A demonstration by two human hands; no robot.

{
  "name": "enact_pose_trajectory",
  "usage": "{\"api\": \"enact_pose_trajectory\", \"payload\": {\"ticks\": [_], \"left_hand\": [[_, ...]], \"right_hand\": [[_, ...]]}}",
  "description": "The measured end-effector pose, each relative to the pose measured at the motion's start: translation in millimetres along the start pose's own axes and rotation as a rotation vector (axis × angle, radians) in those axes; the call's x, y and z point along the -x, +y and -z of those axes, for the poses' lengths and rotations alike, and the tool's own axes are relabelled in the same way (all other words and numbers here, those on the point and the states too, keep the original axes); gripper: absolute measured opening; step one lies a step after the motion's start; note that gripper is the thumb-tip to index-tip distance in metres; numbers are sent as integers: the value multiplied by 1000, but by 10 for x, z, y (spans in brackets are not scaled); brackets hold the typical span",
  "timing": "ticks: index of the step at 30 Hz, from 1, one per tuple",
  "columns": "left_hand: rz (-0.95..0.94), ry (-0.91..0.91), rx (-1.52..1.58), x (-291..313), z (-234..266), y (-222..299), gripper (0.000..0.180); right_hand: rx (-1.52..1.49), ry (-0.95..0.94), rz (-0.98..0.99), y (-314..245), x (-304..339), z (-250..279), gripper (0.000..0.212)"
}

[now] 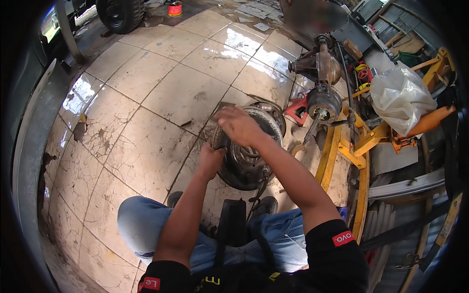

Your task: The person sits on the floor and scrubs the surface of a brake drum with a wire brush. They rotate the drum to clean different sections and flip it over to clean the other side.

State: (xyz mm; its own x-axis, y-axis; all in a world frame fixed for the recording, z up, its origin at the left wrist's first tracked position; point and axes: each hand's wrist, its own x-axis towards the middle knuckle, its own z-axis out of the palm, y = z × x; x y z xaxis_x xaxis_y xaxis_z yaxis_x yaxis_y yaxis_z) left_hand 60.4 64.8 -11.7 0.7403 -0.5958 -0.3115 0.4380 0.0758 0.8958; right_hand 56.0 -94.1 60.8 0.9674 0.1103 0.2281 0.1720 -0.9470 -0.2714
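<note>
A round, dark metal drum brake assembly stands on the tiled floor between my feet. Its upper rim is pale and worn, and a dark hose or cable hangs from its near side. My left hand is closed around the left edge of this assembly, thumb up. Across its top reaches my right hand, with fingers smeared by motion close to the far left rim. A small dark flat piece shows just beyond those fingers; whether they hold it is unclear. Behind the assembly lies another round metal part, partly hidden.
To the right, an axle with a differential housing rests near a red jack stand. Beside it are a yellow metal frame and a white plastic bag. A vehicle tire and red can stand far left.
</note>
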Motion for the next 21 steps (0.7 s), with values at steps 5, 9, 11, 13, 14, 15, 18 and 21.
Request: {"api": "enact_pose_trajectory", "payload": {"ticks": [5, 9, 11, 13, 14, 15, 18, 21], "left_hand": [[-39, 19, -44, 84, 6, -158, 32], [-81, -20, -34, 95, -10, -106, 40], [18, -32, -22, 89, -27, -89, 43], [-98, 13, -49, 95, -35, -248, 45], [-156, 49, -74, 82, 27, -297, 45], [-125, 37, -56, 83, 27, -249, 45], [-36, -4, -24, 76, -35, -95, 45], [-79, 12, 32, 7, -28, -86, 45]], "right_hand": [[-17, -107, -140, 14, 54, 119, 48], [67, -90, 87, -128, 162, 21, 47], [39, -94, -127, -16, 85, 159, 47], [123, -95, -133, -83, 95, 134, 46], [76, -177, -12, -213, 103, 93, 47], [35, -266, 95, -346, 166, 116, 47], [61, -173, 63, -85, 165, 46, 48], [149, -95, -58, -149, 103, 4, 47]]}}
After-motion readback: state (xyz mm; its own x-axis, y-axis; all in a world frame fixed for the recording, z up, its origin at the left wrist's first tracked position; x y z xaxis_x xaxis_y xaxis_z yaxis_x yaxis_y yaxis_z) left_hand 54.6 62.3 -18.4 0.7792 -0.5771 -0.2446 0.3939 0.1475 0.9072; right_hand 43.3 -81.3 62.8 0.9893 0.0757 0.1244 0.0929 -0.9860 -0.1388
